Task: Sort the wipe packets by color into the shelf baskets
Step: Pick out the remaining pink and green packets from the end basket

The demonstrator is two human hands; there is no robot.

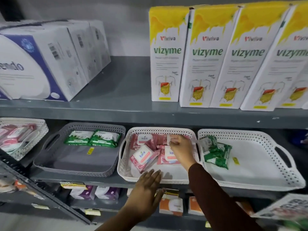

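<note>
My right hand [179,147] is inside the middle white basket [160,178], with its fingers curled down on the pink wipe packets [143,155] piled there; I cannot tell if it really grips one. My left hand [146,189] is flat and open, holding nothing, at the front rim of that same basket. The gray basket [76,165] to the left has two green wipe packets [92,138] side by side at the back. The big white basket [260,174] on the right has more green packets [215,151] at its left side
</note>
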